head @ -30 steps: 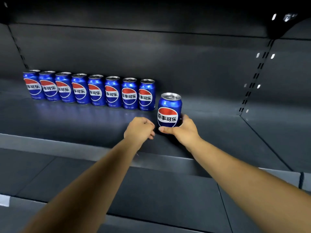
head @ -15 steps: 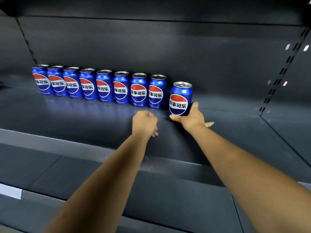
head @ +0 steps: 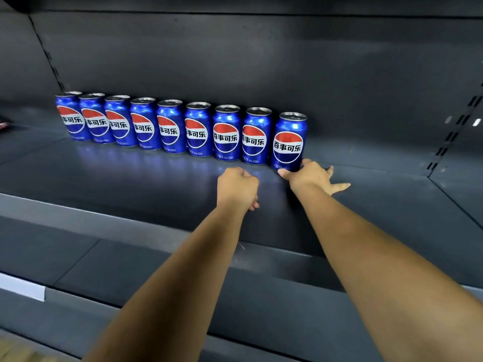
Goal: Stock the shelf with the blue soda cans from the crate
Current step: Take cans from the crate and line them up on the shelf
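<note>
Several blue soda cans [head: 170,126] stand in a row along the back of the dark shelf [head: 130,178], labels facing me. The newest blue can [head: 288,142] stands upright at the row's right end, close beside its neighbour. My right hand [head: 308,176] is low at its base, thumb and index finger round the bottom of the can and the other fingers spread out to the right. My left hand [head: 237,186] is curled into a fist holding nothing, on the shelf in front of the row. The crate is out of view.
The shelf runs on bare to the right of the last can, up to a slotted upright [head: 454,131]. A lower shelf with a white label strip [head: 22,286] lies below. A small red object [head: 2,125] shows at the far left edge.
My right hand has carried the can back and left into line with the row and set it down; its outer fingers have spread away. My left fist has barely moved.
</note>
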